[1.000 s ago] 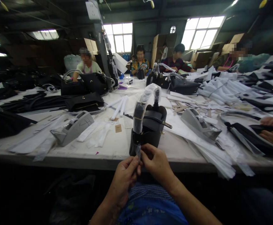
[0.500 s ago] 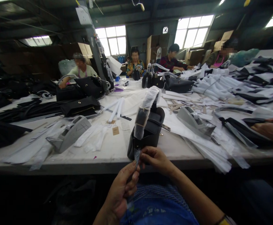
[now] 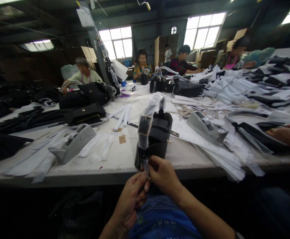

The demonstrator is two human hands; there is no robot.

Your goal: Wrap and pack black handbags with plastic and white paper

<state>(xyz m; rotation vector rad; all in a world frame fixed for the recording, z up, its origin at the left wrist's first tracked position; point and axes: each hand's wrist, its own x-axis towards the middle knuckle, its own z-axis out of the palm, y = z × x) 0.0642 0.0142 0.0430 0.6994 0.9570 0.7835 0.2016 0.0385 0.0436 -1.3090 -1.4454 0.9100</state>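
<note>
A black handbag [image 3: 161,132] stands at the table's front edge, its handle [image 3: 144,131] rising in a wrap of whitish film around a buckle. From the bag's near side a strap end covered in clear plastic film [image 3: 145,165] comes down toward me. My left hand [image 3: 132,194] pinches this strap between thumb and fingers, below the table edge. Close against it, my right hand [image 3: 163,172] has its fingers closed at the strap's upper part, beside the bag; its fingertips are partly hidden. A gold-coloured zip end [image 3: 174,133] sticks out on the bag's right.
Grey tape dispensers stand left [image 3: 72,142] and right [image 3: 207,127]. White strips [image 3: 217,156] and a brown tag [image 3: 122,139] lie about. More black bags [image 3: 85,113] are at left. Another person's hand [image 3: 288,136] works at far right; several people sit across the table.
My right hand has moved slightly left and closer to my left hand, its fingers now tighter at the strap. The bag's handle leans a little further left.
</note>
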